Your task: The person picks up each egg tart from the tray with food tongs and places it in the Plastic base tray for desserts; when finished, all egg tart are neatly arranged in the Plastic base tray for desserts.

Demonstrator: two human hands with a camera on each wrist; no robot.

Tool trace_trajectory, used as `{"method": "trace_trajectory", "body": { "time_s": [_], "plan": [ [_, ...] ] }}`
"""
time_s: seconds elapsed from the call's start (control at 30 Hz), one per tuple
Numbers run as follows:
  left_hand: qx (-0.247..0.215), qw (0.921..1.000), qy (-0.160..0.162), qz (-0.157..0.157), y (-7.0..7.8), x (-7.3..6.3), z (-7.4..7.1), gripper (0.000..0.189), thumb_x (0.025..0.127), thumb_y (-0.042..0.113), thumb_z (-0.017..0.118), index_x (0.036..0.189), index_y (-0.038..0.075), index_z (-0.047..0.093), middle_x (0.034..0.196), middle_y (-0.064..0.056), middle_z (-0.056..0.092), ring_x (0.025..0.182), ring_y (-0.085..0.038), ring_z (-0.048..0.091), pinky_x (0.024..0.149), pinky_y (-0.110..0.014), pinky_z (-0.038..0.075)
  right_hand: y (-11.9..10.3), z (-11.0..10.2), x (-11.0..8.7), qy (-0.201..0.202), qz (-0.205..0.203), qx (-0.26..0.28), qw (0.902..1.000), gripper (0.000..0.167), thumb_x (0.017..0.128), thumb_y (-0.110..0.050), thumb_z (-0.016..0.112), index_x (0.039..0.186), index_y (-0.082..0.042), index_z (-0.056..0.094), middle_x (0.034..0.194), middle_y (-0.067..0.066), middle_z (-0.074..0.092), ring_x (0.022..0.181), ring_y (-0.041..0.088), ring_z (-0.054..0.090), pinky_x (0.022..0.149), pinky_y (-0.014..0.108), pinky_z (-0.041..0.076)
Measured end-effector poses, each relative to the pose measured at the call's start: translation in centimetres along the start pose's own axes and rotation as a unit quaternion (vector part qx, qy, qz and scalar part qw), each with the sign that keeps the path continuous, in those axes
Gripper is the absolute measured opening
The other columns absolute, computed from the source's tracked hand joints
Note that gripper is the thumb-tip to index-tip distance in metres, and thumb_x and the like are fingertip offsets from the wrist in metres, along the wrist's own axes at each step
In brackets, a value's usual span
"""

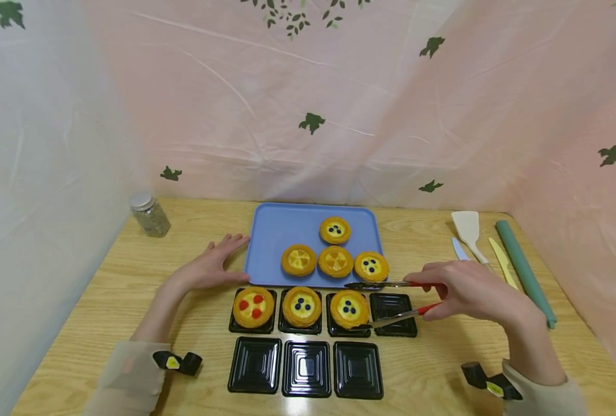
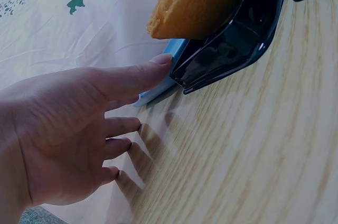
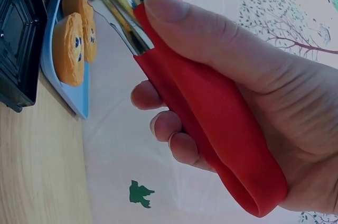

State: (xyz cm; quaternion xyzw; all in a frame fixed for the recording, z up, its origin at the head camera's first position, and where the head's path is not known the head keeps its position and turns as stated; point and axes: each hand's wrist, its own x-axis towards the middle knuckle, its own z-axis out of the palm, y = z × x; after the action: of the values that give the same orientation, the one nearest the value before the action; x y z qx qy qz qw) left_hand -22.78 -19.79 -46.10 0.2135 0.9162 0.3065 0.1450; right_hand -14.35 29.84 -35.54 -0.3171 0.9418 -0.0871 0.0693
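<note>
My right hand (image 1: 474,292) grips red-handled metal tongs (image 3: 206,108). Their two arms are spread, one tip by the front edge of the blue tray (image 1: 276,222), the other at the near right side of a blueberry tart (image 1: 349,310). That tart sits in the third black container of the back row. To its left, a strawberry tart (image 1: 254,308) and another blueberry tart (image 1: 301,307) sit in containers. With fingers spread and fairly straight, my left hand (image 1: 209,267) is at the tray's left edge. Its thumb (image 2: 142,73) points toward the tray's near corner.
On the tray are two orange-topped tarts (image 1: 299,261) and two blueberry tarts (image 1: 335,230). A bare black container (image 1: 393,306) ends the back row; three more (image 1: 254,365) form the front row. Right: white spatula (image 1: 466,225), plastic knives (image 1: 502,260), green roller (image 1: 526,271). Left: jar (image 1: 150,216).
</note>
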Motion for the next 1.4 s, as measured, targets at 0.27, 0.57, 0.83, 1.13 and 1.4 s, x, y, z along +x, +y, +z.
{"method": "trace_trajectory", "body": {
  "time_s": [0.27,0.57,0.83,1.13,1.4],
  "plan": [
    [-0.002,1.0000,-0.002,0.000,0.0,0.0,-0.1,0.093,0.091,0.042,0.076,0.163,0.008,0.027,0.171,-0.025,0.016,0.159,-0.050,0.004,0.127,-0.071,-0.002,0.0,-0.4,-0.3,0.010,0.000,0.026,0.9996,0.049,0.079,-0.048,0.086,0.124,-0.032,0.073,0.078,-0.025,0.049,0.066,-0.008,0.042,0.053,0.015,0.035],
    [-0.003,1.0000,-0.001,0.001,0.0,0.0,-0.1,0.094,0.091,0.044,0.076,0.163,0.010,0.027,0.171,-0.024,0.016,0.159,-0.049,0.003,0.127,-0.070,-0.003,0.1,-1.4,2.4,0.018,-0.004,0.047,0.9987,0.058,0.079,-0.042,0.087,0.132,-0.024,0.071,0.077,-0.021,0.052,0.064,-0.005,0.044,0.054,0.017,0.038],
    [-0.002,1.0000,-0.004,-0.001,0.1,-0.1,-0.1,0.094,0.091,0.043,0.076,0.163,0.009,0.027,0.171,-0.025,0.017,0.159,-0.050,0.004,0.127,-0.071,-0.002,0.0,-1.7,8.3,0.012,-0.048,0.012,0.9987,0.060,0.083,-0.051,0.083,0.134,-0.022,0.070,0.084,-0.013,0.059,0.063,0.000,0.044,0.054,0.019,0.036],
    [-0.005,1.0000,-0.003,0.000,0.2,0.1,-0.1,0.094,0.091,0.044,0.076,0.163,0.010,0.027,0.171,-0.025,0.017,0.159,-0.049,0.003,0.127,-0.070,-0.003,-0.2,-1.1,12.2,-0.031,-0.044,-0.020,0.9984,0.060,0.084,-0.049,0.082,0.133,-0.019,0.069,0.097,-0.006,0.070,0.079,0.012,0.058,0.067,0.026,0.047],
    [-0.006,1.0000,-0.002,0.000,-0.1,0.1,-0.1,0.095,0.090,0.043,0.077,0.164,0.010,0.026,0.171,-0.025,0.016,0.159,-0.049,0.003,0.127,-0.070,-0.004,-0.8,-0.9,13.4,-0.029,-0.066,-0.046,0.9963,0.050,0.081,-0.054,0.083,0.113,-0.017,0.072,0.087,-0.004,0.068,0.074,0.010,0.055,0.067,0.027,0.048]
  ]
}}
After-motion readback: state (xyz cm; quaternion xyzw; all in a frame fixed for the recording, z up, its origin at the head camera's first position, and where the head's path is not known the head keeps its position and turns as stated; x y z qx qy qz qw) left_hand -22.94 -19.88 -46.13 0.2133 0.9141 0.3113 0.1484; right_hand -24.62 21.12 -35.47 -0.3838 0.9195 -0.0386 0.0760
